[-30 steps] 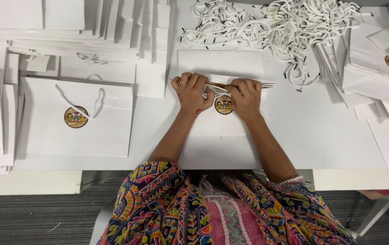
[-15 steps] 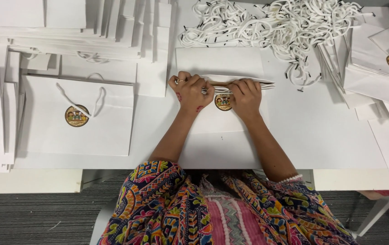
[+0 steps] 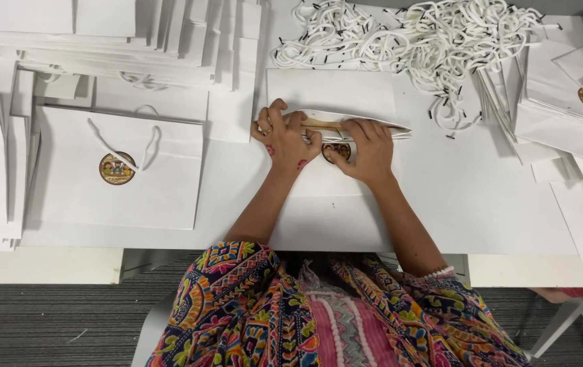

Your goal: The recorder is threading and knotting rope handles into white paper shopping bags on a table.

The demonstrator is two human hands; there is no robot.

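A flat white paper bag (image 3: 329,211) with a round gold emblem (image 3: 338,150) lies on the table in front of me. My left hand (image 3: 283,139) and my right hand (image 3: 366,151) both press on its upper edge, fingers gripping the folded top where a tan strip (image 3: 322,124) shows inside the opening. The bag's mouth is slightly parted between my hands. My forearms cover the bag's lower middle.
A finished white bag with a cord handle and gold emblem (image 3: 116,168) lies to the left. Stacks of flat white bags (image 3: 101,41) fill the back left. A heap of white cord handles (image 3: 427,34) lies at the back right, beside more bags (image 3: 563,102).
My hands have shifted slightly upward on the bag's top edge, and the mouth of the bag has parted a little more.
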